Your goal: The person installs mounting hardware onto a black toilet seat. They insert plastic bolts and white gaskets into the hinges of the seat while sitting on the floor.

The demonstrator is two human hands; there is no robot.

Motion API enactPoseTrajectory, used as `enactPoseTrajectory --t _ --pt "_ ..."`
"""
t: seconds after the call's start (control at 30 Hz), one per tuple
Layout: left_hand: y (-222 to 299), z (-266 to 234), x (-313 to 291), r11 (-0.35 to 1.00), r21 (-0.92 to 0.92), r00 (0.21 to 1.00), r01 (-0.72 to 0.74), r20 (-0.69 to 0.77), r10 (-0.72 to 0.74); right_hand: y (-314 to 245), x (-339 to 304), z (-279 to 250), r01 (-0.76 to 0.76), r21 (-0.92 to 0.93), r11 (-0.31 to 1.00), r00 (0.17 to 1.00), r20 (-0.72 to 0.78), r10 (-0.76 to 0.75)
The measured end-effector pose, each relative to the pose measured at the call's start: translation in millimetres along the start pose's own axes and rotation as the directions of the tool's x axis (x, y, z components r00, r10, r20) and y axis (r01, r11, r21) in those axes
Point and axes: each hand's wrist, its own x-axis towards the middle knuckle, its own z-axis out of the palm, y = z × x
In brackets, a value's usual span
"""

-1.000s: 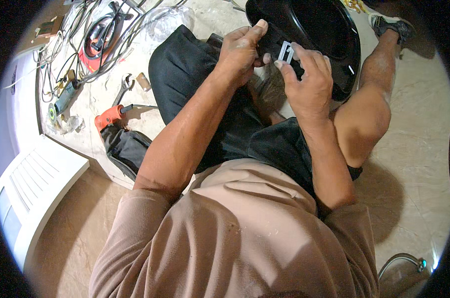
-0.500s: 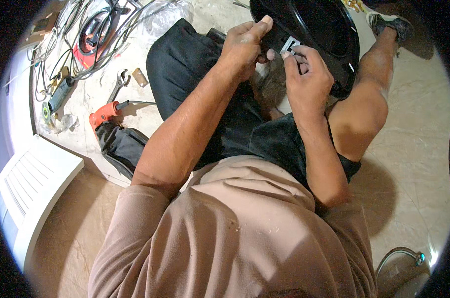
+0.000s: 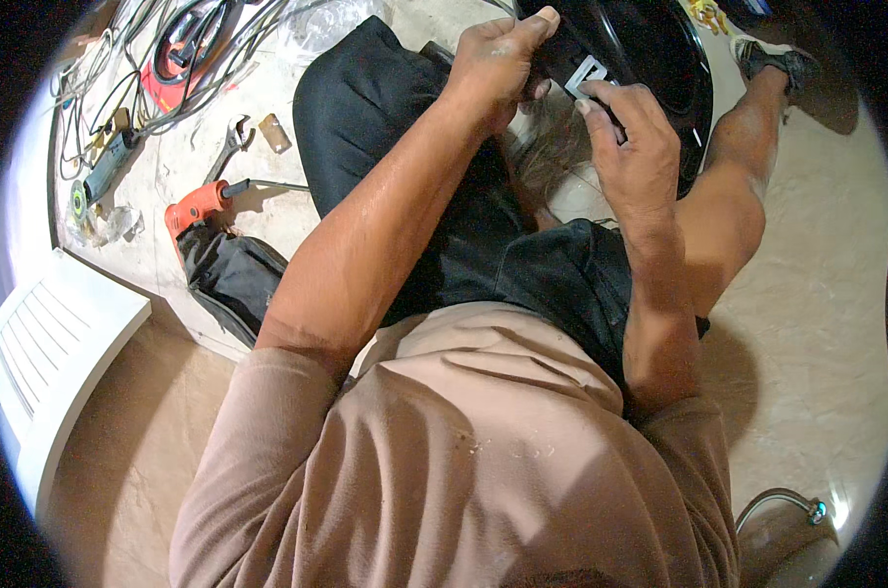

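A glossy black basin-like shell is tilted up in front of me between my legs, its far part cut off by the top of the picture. My left hand is closed on its near left edge, thumb pointing up along it. At the near edge sits a small pale metal bracket with a slot in it. My right hand pinches the lower end of this bracket between thumb and fingers, the other fingers curled. Whether the bracket is fixed to the shell I cannot tell.
To the left lie an orange power tool, a wrench, a small brown block, an angle grinder and tangled cables. A white slatted panel stands lower left. A flexible hose lies lower right.
My right hand has moved a little to the right, with its fingers stretched further over the bracket. The bracket looks more tilted. My left hand keeps its hold, and the whole view has shifted slightly.
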Motion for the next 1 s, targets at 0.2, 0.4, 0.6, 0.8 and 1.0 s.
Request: enactPoseTrajectory --t 0.2,0.4,0.6,0.8,1.0 --pt "-5 2 5 0.980 -0.095 0.984 -0.173 0.032 0.177 -3 4 0 -0.048 -0.051 0.998 0.996 0.068 0.052" --pt "-8 -1 8 0.984 -0.072 0.984 -0.163 0.061 0.168 -12 -1 13 -0.188 -0.023 0.982 0.982 -0.036 0.187" --pt "-8 -2 7 0.984 -0.078 0.985 -0.163 0.041 0.166 -10 2 18 -0.026 -0.125 0.992 0.990 -0.140 0.008" --pt "-5 -1 5 0.980 -0.062 0.978 -0.190 0.071 0.194 -9 2 21 -0.012 -0.136 0.991 0.992 -0.125 -0.005" --pt "0 -3 2 0.999 -0.002 0.998 -0.054 0.028 0.054 -14 6 22 -0.074 -0.109 0.991 0.993 -0.099 0.063"
